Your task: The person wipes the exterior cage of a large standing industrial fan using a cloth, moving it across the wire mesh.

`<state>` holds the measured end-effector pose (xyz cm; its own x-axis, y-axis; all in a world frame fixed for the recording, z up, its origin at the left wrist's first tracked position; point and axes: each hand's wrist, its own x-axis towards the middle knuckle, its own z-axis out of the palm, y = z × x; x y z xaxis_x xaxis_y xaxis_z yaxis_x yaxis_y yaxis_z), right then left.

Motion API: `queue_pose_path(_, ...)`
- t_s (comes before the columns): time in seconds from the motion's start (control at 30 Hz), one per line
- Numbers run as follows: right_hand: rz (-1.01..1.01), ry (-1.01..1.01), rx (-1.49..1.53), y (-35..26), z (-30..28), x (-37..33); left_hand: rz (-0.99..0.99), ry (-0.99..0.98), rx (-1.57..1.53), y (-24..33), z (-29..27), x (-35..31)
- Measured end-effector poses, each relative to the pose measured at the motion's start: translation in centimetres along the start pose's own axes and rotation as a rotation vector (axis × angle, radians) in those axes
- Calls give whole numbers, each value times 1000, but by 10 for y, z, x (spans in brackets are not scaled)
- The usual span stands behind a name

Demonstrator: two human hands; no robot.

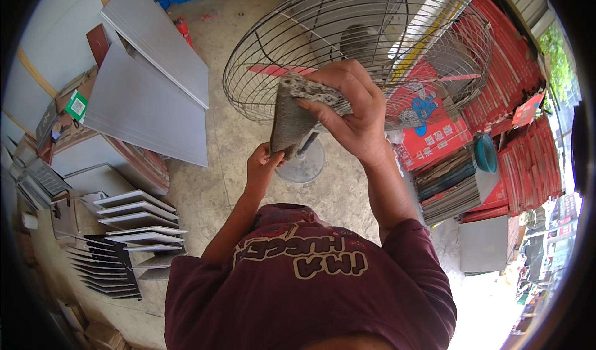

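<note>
On a mottled concrete floor stands a large wire-caged fan. Overlapping its cage in this view, the person's right hand is clamped on the upper end of a gray, wedge-shaped piece. Its broad side looks flat, dark and dull; its top is rough, speckled pale and dark. The left hand pinches the lower corner.
</note>
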<state>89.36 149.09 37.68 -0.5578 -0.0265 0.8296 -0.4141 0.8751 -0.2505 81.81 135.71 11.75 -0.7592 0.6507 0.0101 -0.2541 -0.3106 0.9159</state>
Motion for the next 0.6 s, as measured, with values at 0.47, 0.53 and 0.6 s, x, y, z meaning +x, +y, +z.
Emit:
queue_pose_path(0.47, -225, -202, -393, 4, 116, 70, -125, 71, -134, 11, -42, 30)
queue_pose_path(0.53, -206, -239, -428, 4, 114, 72, -127, 15, -109, 3, -49, 34)
queue_pose_path(0.6, -202, -250, -459, 4, 110, 73, -132, -15, -97, -3, -51, 36)
